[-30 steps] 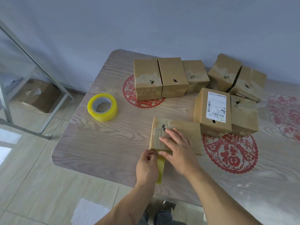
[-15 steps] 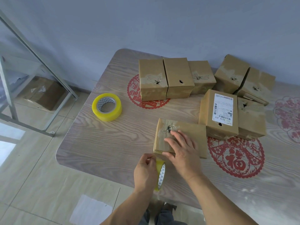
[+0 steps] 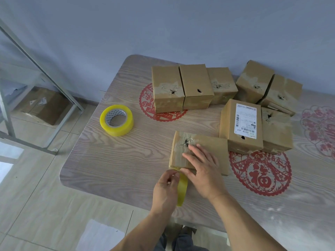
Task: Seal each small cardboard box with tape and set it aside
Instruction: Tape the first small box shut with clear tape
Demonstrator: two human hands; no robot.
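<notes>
Now right hand (image 3: 203, 171) flat, fingers spread, pressing box (image 3: 208, 144); left hand (image 3: 165, 191) grip pinching tape roll (image 3: 181, 189).

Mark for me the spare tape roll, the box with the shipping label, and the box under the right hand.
spare tape roll (image 3: 116, 120), head view, on its yellow outer band.
labelled box (image 3: 241, 126), head view, on its top face by the white label.
box being taped (image 3: 208, 144), head view, on its bare top beyond the right hand (image 3: 203, 171).
</notes>
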